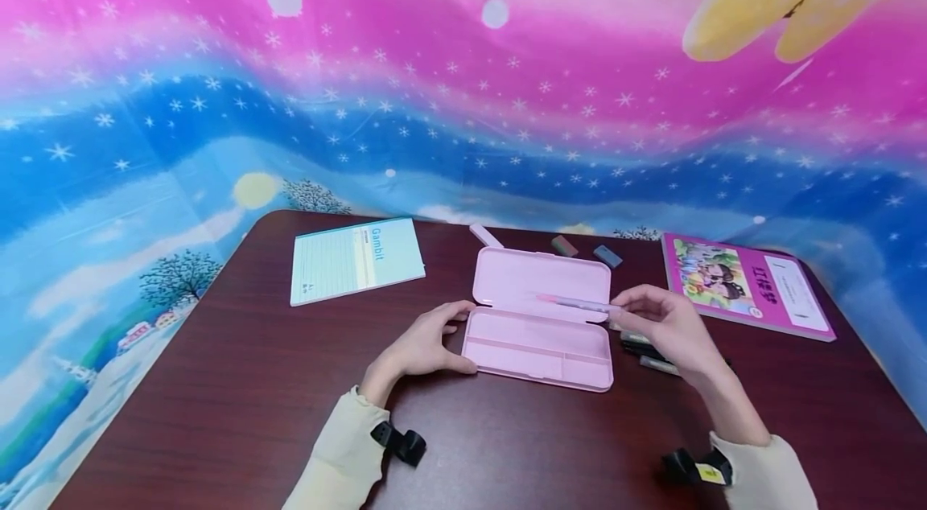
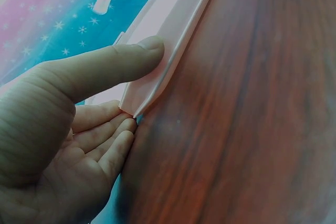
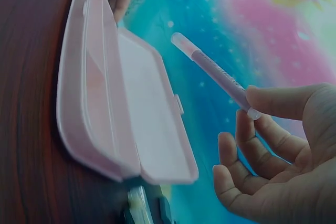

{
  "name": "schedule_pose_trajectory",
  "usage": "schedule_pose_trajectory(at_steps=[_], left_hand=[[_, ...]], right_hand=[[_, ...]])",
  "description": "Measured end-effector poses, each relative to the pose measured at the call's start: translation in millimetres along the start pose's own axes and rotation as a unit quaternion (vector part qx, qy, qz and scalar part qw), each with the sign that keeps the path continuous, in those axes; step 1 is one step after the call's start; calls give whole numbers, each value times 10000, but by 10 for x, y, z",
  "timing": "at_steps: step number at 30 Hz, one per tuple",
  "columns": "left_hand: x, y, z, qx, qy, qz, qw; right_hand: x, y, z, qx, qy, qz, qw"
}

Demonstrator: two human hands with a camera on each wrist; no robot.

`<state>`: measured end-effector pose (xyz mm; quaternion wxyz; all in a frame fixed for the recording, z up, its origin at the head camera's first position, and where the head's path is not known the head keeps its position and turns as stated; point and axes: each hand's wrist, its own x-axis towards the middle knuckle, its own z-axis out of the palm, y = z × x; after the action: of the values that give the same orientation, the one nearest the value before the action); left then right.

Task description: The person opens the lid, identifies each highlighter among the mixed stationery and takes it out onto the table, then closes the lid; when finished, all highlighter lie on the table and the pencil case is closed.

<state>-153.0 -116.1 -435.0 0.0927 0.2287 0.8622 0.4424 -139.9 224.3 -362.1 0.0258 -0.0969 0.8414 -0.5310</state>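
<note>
A pink pencil case lies open on the table, its lid folded back away from me. The compartments inside hold nothing. At the case's left end my left hand grips it; in the left wrist view the thumb lies over the wall and the fingers are at the corner. My right hand pinches a light purple pen by one end, between thumb and fingertips. The pen's pinkish clear-capped end points left, above the lid. Several dark and grey pens lie beneath my right hand, partly hidden by it.
A pale green notebook lies at the back left. A pink book is at the back right. Behind the case are a pink bar, a red-green eraser and a blue-grey eraser. A patterned cloth hangs behind the table.
</note>
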Motion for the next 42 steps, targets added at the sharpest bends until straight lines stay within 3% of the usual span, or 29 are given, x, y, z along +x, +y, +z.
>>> schedule_pose_trajectory(at_steps=[13,20,28,31,35,42], left_hand=[[3,6,-2,-1,-15,21,10000],[26,15,-2,-22,-16,106,9999],[-3,8,11,-2,-8,-20,10000],[-2,11,17,-25,-6,-18,10000],[5,12,11,-37,-19,-17,10000],[7,9,2,-37,-10,-16,10000]], right_hand=[[-304,338,-360,-483,445,161,9977],[-530,467,-522,-791,463,243,9955],[-720,655,-788,-898,515,390,9939],[-771,711,-870,-1060,515,583,9913],[-826,784,-889,-1205,460,1140,9851],[-853,907,-909,-1749,90,1896,9661]])
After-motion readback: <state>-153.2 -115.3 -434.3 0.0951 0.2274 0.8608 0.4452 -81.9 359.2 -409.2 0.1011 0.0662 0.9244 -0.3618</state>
